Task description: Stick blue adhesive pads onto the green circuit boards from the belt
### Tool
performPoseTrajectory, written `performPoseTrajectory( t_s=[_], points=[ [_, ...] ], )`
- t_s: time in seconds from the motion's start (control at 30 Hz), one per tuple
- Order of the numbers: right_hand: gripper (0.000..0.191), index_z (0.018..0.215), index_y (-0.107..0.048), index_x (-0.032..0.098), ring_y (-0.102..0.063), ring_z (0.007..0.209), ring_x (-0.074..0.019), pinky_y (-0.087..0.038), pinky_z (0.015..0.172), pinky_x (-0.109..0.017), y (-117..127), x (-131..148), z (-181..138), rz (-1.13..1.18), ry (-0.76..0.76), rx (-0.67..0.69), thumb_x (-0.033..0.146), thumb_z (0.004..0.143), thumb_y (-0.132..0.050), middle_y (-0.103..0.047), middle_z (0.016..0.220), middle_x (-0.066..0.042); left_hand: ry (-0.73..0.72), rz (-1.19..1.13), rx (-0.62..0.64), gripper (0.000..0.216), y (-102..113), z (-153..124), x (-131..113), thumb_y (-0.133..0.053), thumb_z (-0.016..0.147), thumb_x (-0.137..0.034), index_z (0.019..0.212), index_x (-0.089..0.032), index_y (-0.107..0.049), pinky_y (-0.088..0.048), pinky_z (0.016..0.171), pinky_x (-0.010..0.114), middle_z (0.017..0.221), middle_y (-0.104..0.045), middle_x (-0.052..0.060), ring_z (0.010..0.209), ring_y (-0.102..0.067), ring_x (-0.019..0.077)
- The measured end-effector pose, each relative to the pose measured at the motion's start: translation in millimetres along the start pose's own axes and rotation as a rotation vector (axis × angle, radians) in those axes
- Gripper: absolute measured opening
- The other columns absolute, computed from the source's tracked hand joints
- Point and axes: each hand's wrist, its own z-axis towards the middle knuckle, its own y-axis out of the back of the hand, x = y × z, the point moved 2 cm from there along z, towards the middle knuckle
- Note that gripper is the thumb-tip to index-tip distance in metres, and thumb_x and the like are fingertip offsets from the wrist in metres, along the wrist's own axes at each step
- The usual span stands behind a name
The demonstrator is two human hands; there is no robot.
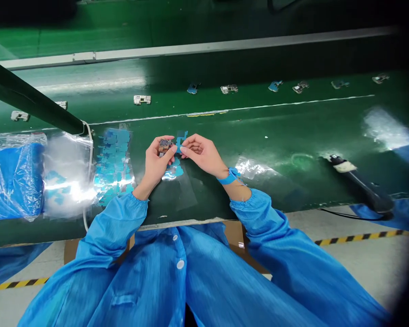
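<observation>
Blue sleeves (177, 272) framed the view; beyond them, over the green conveyor belt (259, 136), the left hand (157, 161) pinched a small circuit board (164, 145); the right hand (201, 154) gripped a blue sticker (181, 138) touching the board; square alignment before pressing seemed wise.

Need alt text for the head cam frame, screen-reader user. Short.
A person in a blue smock holds a small circuit board in the left hand and a blue sticker in the right hand, above a green conveyor belt. Sheets of blue stickers lie to the left; more boards ride the belt beyond.
</observation>
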Motion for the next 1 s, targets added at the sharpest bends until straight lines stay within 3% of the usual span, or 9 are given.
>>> performPoseTrajectory(
  t_s=[0.23,0.33,0.4,0.47,0.53,0.73,0.9,1.0],
  points=[
    [0.04,0.093,-0.075,0.018,-0.064,0.08,-0.0161,-0.05,0.078,-0.034,12,-1,0,-0.249,0.144,-0.119,0.057,0.095,-0.083,-0.072,0.089,-0.004,0.071,-0.103,0.026,0.041,-1,3,-1,-0.09,0.093,-0.044,0.123,-0.022,-0.074,-0.055,0.059,0.024,0.094,-0.074,0.002,0.065,-0.067,0.0108],
    [0.04,0.092,-0.073,0.018,-0.061,0.078,-0.0151,-0.049,0.077,-0.034,15,2,0,-0.193,0.149,-0.164,0.057,0.094,-0.085,-0.072,0.088,-0.004,0.177,-0.234,0.069,0.041,4,7,-3,-0.078,0.1,-0.043,0.134,-0.021,-0.07,-0.068,0.085,0.032,0.116,-0.082,0.008,0.09,-0.08,0.0185],
    [0.045,0.09,-0.072,0.019,-0.061,0.075,-0.0147,-0.05,0.075,-0.033,15,6,-1,-0.127,0.144,-0.162,0.062,0.092,-0.087,-0.071,0.085,-0.003,0.163,-0.212,0.099,0.034,10,9,-6,-0.077,0.103,-0.041,0.129,-0.021,-0.07,-0.066,0.098,0.03,0.132,-0.082,0.01,0.11,-0.08,0.0193],
    [0.051,0.089,-0.071,0.019,-0.06,0.072,-0.0145,-0.051,0.073,-0.033,12,9,-2,-0.081,0.132,-0.118,0.066,0.089,-0.089,-0.069,0.081,-0.003,0.114,-0.134,0.124,0.031,16,11,-11,-0.081,0.103,-0.046,0.121,-0.021,-0.074,-0.065,0.091,0.024,0.138,-0.08,0.009,0.11,-0.078,0.0174],
    [0.054,0.089,-0.071,0.019,-0.06,0.072,-0.0142,-0.05,0.071,-0.032,8,10,-4,-0.058,0.11,-0.057,0.068,0.087,-0.092,-0.067,0.08,-0.003,0.117,-0.078,0.15,0.039,20,12,-14,-0.087,0.099,-0.052,0.119,-0.02,-0.078,-0.066,0.082,0.023,0.132,-0.082,0.01,0.102,-0.078,0.018],
    [0.053,0.091,-0.073,0.017,-0.058,0.075,-0.0135,-0.048,0.073,-0.031,-4,3,-9,-0.077,0.064,0.056,0.067,0.087,-0.092,-0.068,0.086,-0.002,0.219,-0.102,0.171,0.07,18,8,-11,-0.096,0.089,-0.051,0.148,-0.024,-0.071,-0.074,0.077,0.033,0.101,-0.081,0.004,0.084,-0.079,0.0195],
    [0.046,0.091,-0.073,0.018,-0.059,0.077,-0.0132,-0.049,0.075,-0.031,-4,-2,-10,-0.093,0.091,0.04,0.061,0.092,-0.088,-0.07,0.089,-0.003,0.272,-0.132,0.185,0.051,9,4,-8,-0.083,0.098,-0.045,0.142,-0.022,-0.069,-0.074,0.076,0.032,0.107,-0.083,0.006,0.088,-0.083,0.0212],
    [0.04,0.092,-0.074,0.018,-0.061,0.08,-0.0142,-0.051,0.077,-0.032,-5,-4,-12,-0.124,0.108,0.045,0.056,0.095,-0.085,-0.072,0.093,-0.003,0.284,-0.142,0.195,0.045,5,2,-9,-0.067,0.107,-0.05,0.141,-0.021,-0.068,-0.073,0.075,0.03,0.117,-0.083,0.008,0.096,-0.085,0.0227]
  ],
)
